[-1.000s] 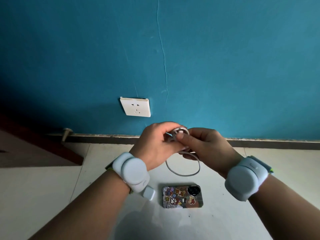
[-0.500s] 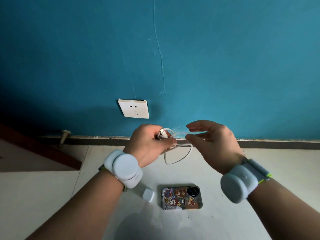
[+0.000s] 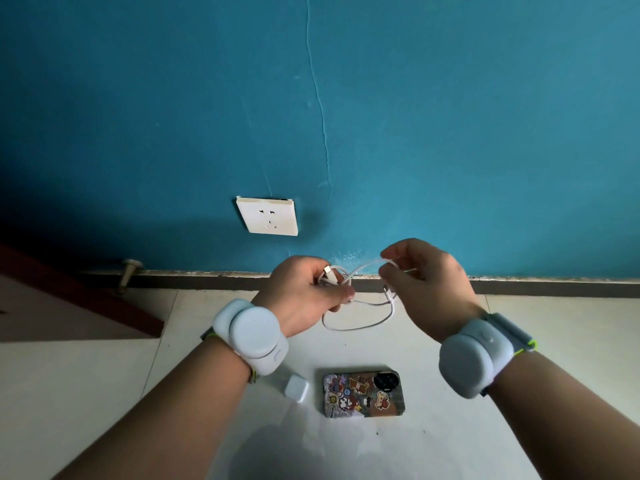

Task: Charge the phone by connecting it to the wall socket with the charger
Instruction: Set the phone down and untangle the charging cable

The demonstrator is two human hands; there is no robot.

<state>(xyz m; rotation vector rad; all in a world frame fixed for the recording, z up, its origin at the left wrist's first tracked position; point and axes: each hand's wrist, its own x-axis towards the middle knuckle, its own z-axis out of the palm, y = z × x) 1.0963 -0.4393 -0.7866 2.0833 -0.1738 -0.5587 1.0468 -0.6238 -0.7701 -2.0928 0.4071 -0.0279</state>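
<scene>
Both hands are raised in front of the teal painted wall (image 3: pixel 450 116), just above the dark skirting strip (image 3: pixel 554 287), working a thin white charging cable (image 3: pixel 360 326). The left hand (image 3: pixel 304 296) has its grip clamped on a bunched part of the cable, fingers curled round it, with one metal-tipped connector (image 3: pixel 328 271) poking up out of the fist. The right hand (image 3: pixel 426 285) pinches a stretch of the same cable between thumb and fingertips, so a short run is drawn across between the two hands — the rest hangs below them in a slack loop over the pale tiled floor (image 3: pixel 86 393).

The white square wall socket (image 3: pixel 267 216) sits low on the wall, up and to the left of the left hand, with nothing plugged into it. The smartphone in a sticker-covered case (image 3: pixel 363 393) lies flat on the floor, back side up with its dark camera bump showing, near the person and below the hanging loop, apart from the cable. Just beside it to the left lies a small white charger block (image 3: pixel 296 388), partly tucked under the left wrist in this view.

Each wrist carries a pale grey rounded band device — left (image 3: pixel 251 341) and right (image 3: pixel 474 355). At far left are a reddish-brown wooden panel (image 3: pixel 69 306) and a small metal doorstop (image 3: pixel 126 273) by the skirting.
</scene>
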